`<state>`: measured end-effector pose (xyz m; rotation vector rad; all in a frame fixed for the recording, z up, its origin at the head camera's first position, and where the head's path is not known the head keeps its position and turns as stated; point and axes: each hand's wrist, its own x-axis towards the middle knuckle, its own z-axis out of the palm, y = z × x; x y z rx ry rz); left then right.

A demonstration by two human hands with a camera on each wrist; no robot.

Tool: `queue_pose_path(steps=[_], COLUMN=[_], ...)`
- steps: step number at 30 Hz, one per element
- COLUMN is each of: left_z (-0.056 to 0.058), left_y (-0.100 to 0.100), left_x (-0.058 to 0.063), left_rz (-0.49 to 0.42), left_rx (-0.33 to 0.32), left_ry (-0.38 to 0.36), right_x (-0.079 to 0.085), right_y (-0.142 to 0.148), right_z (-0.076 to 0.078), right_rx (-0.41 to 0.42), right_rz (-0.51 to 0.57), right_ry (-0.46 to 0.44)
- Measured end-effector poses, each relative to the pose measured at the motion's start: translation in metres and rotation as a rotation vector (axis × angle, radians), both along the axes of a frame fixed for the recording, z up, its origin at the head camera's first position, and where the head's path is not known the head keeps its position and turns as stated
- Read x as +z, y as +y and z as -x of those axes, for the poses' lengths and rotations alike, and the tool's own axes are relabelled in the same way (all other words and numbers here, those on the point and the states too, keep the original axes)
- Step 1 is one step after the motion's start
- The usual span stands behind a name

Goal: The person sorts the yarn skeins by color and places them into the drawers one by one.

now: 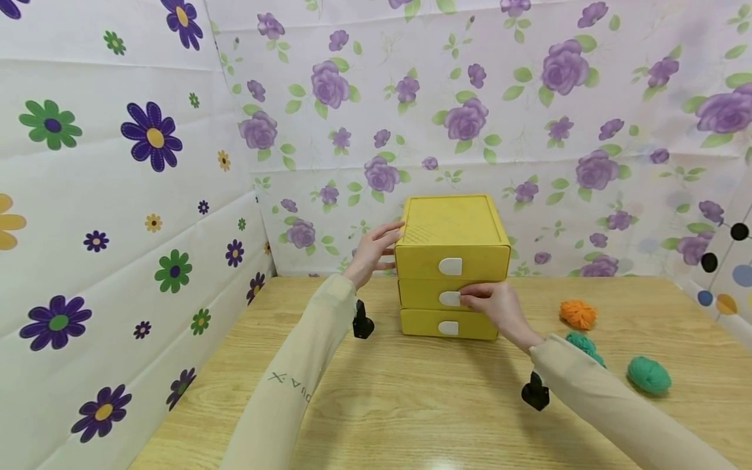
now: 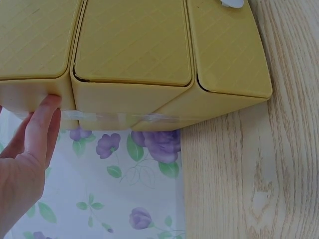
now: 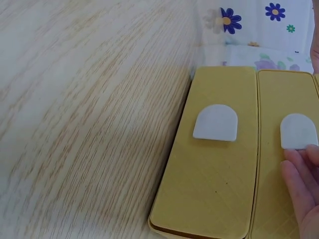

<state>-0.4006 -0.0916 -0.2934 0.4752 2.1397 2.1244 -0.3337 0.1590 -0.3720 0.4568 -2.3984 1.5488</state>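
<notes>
A pale wood-grain surface (image 1: 423,405) is filling the lower half of the head view, its grain running in fine tan streaks. Printed sheets are enclosing it: a daisy sheet (image 1: 117,215) is hanging at L, purple + green w/ a few orange blooms; a rose sheet (image 1: 364,111) w/ purple blooms + green leaves is covering the back, showing horiz. creases; a dotted sheet (image 1: 739,261) is edging in at far R.

A yellow 3-drawer box (image 1: 452,219) is standing upright on the surface, approx. center, near the rose sheet. Its flat lid is showing a raised rim + crosshatch texture; the drawer fronts, closed, are carrying a faint diamond pattern. Clear tape (image 2: 157,118) is running across its L side. Each front is bearing a smooth white D-shaped pull: top tab (image 1: 450,266), middle tab (image 1: 450,298), bottom tab (image 1: 448,328).

The L hand (image 1: 369,253) is resting loosely extended fingers against the box's L side, up by the top drawer, gripping nothing. The R hand (image 1: 499,305) is pinching the edge of the middle tab btwn thumb + fingers.

Cream sleeves (image 1: 294,372) are covering both arms, the L one showing dark printed marks. At R, an orange yarn bundle (image 1: 578,314) is lying fuzzy + rounded; nearer, a teal yarn bundle (image 1: 581,342) is partly hiding behind the R sleeve, and an oval teal yarn ball (image 1: 649,375) is sitting just beyond it.
</notes>
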Motion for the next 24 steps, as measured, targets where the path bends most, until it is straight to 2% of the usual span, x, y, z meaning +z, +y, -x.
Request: queue_pose_path(steps=[6,13,24], left_z=[0.001,0.0,0.001], left_y=[0.0,0.001,0.0], left_x=[-0.001,0.001,-0.001], left_rz=[-0.006,-0.007,-0.006], left_rx=[-0.028,-0.002,0.01], left_ry=[-0.013,-0.002,0.005], right_x=[0.0,0.001,0.003], right_y=[0.002,0.003,0.003], right_z=[-0.002,-0.009,-0.018], right_rx=[0.009,0.005,0.033], right_rz=[-0.017,-0.084,-0.102], right_ry=[-0.014,0.028,0.026])
